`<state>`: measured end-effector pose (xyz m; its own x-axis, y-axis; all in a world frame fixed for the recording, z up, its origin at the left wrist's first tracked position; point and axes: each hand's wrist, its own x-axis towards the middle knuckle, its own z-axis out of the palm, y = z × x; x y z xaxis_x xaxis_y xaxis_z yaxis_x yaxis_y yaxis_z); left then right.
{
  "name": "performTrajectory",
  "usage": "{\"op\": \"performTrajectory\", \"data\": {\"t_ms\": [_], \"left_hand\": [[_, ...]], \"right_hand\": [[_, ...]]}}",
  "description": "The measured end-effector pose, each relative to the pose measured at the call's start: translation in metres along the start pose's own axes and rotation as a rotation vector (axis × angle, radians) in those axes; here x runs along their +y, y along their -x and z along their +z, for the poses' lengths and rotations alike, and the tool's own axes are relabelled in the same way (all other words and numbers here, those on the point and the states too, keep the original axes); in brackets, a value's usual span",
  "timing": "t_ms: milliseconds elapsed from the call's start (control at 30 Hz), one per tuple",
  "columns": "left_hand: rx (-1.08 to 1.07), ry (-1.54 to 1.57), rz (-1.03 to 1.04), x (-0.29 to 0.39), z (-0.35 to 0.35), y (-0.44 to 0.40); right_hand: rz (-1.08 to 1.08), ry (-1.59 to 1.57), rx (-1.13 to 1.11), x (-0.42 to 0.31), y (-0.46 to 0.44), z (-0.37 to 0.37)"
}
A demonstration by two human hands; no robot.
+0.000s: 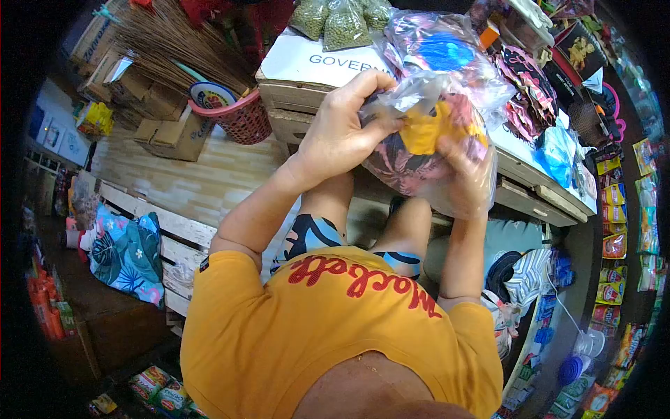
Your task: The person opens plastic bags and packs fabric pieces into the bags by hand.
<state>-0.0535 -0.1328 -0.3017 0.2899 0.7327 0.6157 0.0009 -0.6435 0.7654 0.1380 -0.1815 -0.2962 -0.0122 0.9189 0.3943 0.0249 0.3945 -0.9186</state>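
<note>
A clear plastic bag [426, 181] is held up in front of me at the table's edge, with folded dark cloth in a pink palm-leaf print [394, 160] inside it. My left hand [345, 126] is closed, thumb and fingers pinching the bag's rim. My right hand [464, 171] reaches into the bag and shows through the plastic. Its fingers are around a bunched yellow and pink cloth [427, 129] near the opening. Just beyond lies another plastic bag with printed cloth and a blue bundle [443, 50].
A white-topped wooden table [296, 63] carries bags of green beans [347, 28], printed cloth [527, 87] and a blue plastic bag [556, 150]. To the left stand a pink basket [241, 119], brooms [174, 42] and cardboard boxes [171, 129]. Hanging snack packets [614, 213] line the right.
</note>
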Motion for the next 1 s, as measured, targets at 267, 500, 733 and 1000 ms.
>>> {"op": "performTrajectory", "data": {"t_ms": [267, 500, 733, 1000], "left_hand": [[0.003, 0.589, -0.161, 0.0, 0.002, -0.008], [0.104, 0.734, -0.28, -0.015, -0.002, -0.007], [-0.281, 1.491, -0.43, -0.028, -0.008, -0.007], [-0.147, 0.931, -0.426, -0.015, 0.047, -0.007]], "right_hand": [[-0.468, 0.758, -0.309, 0.004, 0.006, -0.018], [0.254, -0.113, -0.081, -0.011, 0.015, 0.005], [0.09, -0.474, 0.081, 0.005, -0.005, 0.004], [-0.034, -0.761, 0.226, 0.025, -0.065, -0.015]]}}
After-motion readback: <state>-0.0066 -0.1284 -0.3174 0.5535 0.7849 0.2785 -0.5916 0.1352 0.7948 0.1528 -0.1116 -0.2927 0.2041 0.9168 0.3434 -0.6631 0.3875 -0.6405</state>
